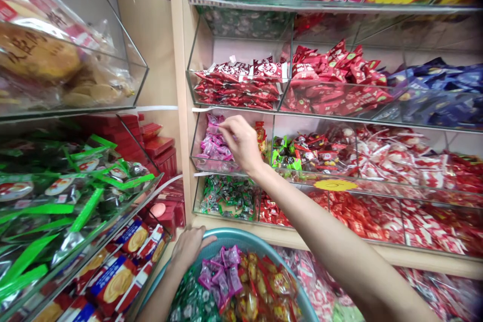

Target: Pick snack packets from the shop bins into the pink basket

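Observation:
My left hand (190, 245) is closed over the rim of a teal plastic basket (260, 239). Inside the basket lie purple-wrapped candies (222, 272), green-wrapped candies (188, 294) and red-and-gold wrapped candies (264, 282). My right hand (240, 140) reaches into a clear shelf bin, its thumb and fingertips pinched on a purple-wrapped candy (215, 119) above the bin's purple pile (213, 145). Part of that pile and some red-and-gold packets (261, 138) beside it are hidden behind the hand.
Clear bins of red packets (241, 80), blue packets (441, 85) and small green candies (226, 196) surround the reach. A wooden post (180, 85) stands left of them. Green-edged packets (83, 176) and boxed biscuits (116, 276) fill the left shelves.

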Motion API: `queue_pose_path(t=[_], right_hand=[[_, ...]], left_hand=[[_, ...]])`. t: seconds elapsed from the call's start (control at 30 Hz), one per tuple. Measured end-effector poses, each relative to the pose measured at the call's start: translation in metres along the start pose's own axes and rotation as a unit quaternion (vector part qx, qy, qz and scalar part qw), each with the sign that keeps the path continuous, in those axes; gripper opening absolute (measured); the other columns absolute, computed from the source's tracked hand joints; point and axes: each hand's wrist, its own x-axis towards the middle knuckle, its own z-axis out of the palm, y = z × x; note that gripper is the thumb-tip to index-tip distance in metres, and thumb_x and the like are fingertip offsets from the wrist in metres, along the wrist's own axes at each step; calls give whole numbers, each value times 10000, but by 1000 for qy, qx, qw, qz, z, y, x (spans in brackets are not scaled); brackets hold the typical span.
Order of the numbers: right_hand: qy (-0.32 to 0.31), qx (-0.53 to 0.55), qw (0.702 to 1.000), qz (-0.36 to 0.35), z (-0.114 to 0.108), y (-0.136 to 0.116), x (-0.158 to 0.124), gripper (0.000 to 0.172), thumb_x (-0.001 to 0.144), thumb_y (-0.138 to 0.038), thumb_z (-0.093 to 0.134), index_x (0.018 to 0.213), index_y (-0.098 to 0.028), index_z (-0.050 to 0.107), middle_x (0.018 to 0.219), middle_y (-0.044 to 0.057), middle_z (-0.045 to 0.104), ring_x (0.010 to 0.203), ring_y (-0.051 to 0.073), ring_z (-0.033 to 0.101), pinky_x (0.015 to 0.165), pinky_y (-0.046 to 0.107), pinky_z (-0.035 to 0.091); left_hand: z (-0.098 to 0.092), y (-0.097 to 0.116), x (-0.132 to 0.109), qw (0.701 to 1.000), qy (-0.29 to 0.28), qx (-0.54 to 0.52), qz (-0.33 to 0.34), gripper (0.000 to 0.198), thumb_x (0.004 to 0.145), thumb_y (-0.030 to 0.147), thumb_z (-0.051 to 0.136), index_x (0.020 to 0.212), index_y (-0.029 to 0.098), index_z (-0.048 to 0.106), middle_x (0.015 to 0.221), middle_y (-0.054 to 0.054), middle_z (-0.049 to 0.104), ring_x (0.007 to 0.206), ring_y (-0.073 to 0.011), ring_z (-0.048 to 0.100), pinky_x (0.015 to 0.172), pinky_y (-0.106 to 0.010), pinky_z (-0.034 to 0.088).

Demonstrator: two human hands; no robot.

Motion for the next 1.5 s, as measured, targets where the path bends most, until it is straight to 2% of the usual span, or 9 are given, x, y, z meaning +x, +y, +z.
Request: queue_pose_path(t=[0.1,0.17,0.27,0.43,0.6,0.83,1.07,1.23,1.5], right_hand=[[79,66,995,17,-27,-18,-22,146,915,-210,460,899,-187,603,921,48,587,900,138,544,800,285,434],[53,102,993,28,-39,-30,-51,120,905,-212,485,901,-196,604,913,40,603,892,138,556,793,288,448],[-71,141,984,80,-37,-39,-111,117,905,-227,490,899,-197,603,897,39,623,867,140,574,770,280,462],[-287,117,924,224,3,-29,-206,177,906,-229,473,841,-182,631,820,44,657,784,153,609,717,257,451],[-402,50,876,262,32,-24,-234,153,871,-200,507,846,-194,658,877,43,701,836,168,639,740,244,430],[-414,-55,887,198,28,-34,-198,190,916,-265,439,970,-200,610,955,56,656,822,159,637,667,236,418],[-248,-111,960,74,-19,-26,-73,227,943,-283,382,960,-195,590,901,46,625,789,147,591,667,245,396],[-219,-299,922,108,-30,9,-6,200,887,-265,462,864,-163,632,908,127,650,882,251,581,695,325,414],[-258,-326,897,150,-4,29,14,312,856,-387,509,924,-124,661,961,183,684,979,312,601,809,411,447]], left_hand=[[0,1,0,1000,-2,-5,2,585,870,631,253,952,192,631,901,-124,724,937,-289,652,721,-346,469],[0,2,0,1000,-5,-8,0,573,872,626,264,956,192,629,912,-128,721,944,-282,649,727,-338,467],[-1,3,0,1000,-12,-6,-3,570,870,625,277,969,192,634,909,-134,719,987,-289,630,739,-335,460],[-5,4,-1,999,-43,-25,-19,541,875,607,298,1003,199,629,955,-138,712,961,-273,643,759,-335,454],[-6,6,-2,999,-44,-15,-26,532,875,602,307,1007,195,624,972,-141,706,992,-272,631,783,-335,452],[-7,5,-3,998,-46,-34,-24,584,897,589,211,1006,196,628,937,-130,713,963,-268,642,741,-330,452],[-1,2,-1,1000,-16,-17,-5,617,890,609,198,958,182,638,888,-131,721,961,-289,640,714,-339,470],[-1,1,-2,1000,-12,-14,-4,554,874,615,286,951,189,632,878,-115,725,946,-283,650,718,-330,472],[-5,2,-1,999,-32,-26,-13,533,879,602,288,957,195,623,927,-115,721,967,-275,648,743,-327,467]])
